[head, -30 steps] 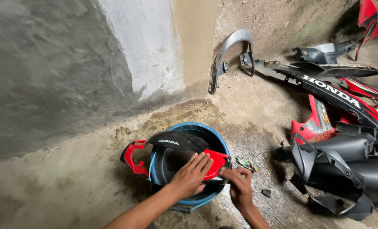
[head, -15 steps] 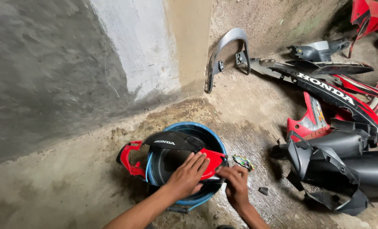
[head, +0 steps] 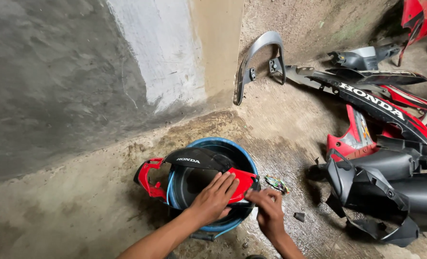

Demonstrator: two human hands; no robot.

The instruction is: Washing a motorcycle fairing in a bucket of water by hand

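Note:
A red and black motorcycle fairing panel (head: 194, 160) lies across a blue basin (head: 242, 158) on the concrete floor. My left hand (head: 213, 196) rests flat on the panel's red part, fingers spread, pressing it against the basin's near side. My right hand (head: 269, 211) is at the panel's right end by the basin rim, fingers curled; whether it grips the panel edge or something small is hidden.
A grey metal grab rail (head: 259, 52) leans on the wall. A pile of black and red body panels (head: 391, 158) fills the right side. A crumpled wrapper (head: 276, 183) and a small dark chip (head: 299, 217) lie on the wet floor beside the basin.
Both hands stay on the panel over the basin almost as before. The view has shifted slightly left and down.

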